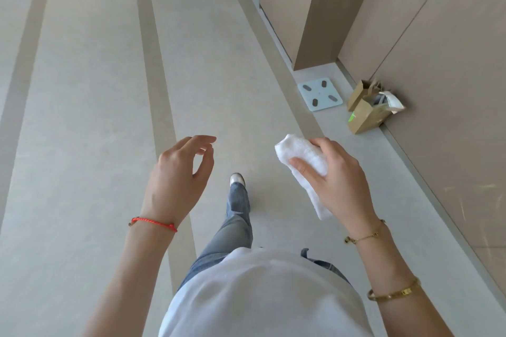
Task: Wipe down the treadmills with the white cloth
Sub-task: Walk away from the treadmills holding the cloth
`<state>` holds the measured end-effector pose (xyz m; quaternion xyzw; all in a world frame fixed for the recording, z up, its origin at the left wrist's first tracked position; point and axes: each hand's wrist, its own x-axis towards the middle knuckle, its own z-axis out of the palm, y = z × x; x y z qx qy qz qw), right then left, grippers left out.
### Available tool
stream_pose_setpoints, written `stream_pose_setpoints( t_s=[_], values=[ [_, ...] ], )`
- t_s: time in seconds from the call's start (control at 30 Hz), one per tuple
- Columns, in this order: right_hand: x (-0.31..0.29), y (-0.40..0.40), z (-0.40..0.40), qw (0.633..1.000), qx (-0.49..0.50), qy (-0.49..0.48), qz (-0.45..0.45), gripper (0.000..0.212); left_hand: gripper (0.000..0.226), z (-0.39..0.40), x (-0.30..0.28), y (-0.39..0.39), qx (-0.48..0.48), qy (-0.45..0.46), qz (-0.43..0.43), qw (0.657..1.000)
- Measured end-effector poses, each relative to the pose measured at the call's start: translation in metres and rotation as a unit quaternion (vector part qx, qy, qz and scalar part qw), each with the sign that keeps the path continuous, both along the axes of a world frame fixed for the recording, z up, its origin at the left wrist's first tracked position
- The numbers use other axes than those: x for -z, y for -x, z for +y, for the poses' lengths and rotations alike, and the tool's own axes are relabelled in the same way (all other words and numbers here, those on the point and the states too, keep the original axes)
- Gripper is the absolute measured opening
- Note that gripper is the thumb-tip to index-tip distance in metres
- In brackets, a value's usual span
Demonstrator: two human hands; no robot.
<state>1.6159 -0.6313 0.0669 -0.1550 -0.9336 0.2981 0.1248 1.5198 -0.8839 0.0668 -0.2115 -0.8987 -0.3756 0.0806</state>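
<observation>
White cloth [304,157] sits right of centre in the frame, rolled into a thick bundle and clasped in your right hand [338,180], thumb pressed across it and a loose tail hanging below your palm. It looks clean, soft and terry-like. Your left hand [178,172] is empty, fingers loosely curled. No treadmill is in view, so wiping has likely not begun. That dangling tail could slip free if your hold slackens as you walk. Mind the scale [319,93] and paper bags [367,109] at the right of the frame, near the wall.
</observation>
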Motion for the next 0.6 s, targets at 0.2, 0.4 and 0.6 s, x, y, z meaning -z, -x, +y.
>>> stream_pose_setpoints(
  t_s=[0.2, 0.4, 0.6],
  values=[
    [-0.005, 0.156, 0.039, 1.000, -0.015, -0.001, 0.014, 0.039, 0.023, 0.040, -0.010, 0.154, -0.005, 0.011, 0.014, 1.000],
    [-0.019, 0.302, 0.078, 0.999, -0.003, 0.000, 0.036, 0.043, 0.020, 0.081, -0.028, 0.302, 0.004, 0.024, 0.018, 1.000],
    [-0.015, 0.411, 0.120, 0.999, 0.023, -0.003, 0.031, 0.046, 0.020, 0.126, -0.031, 0.419, 0.025, 0.032, -0.001, 0.999]
  ],
)
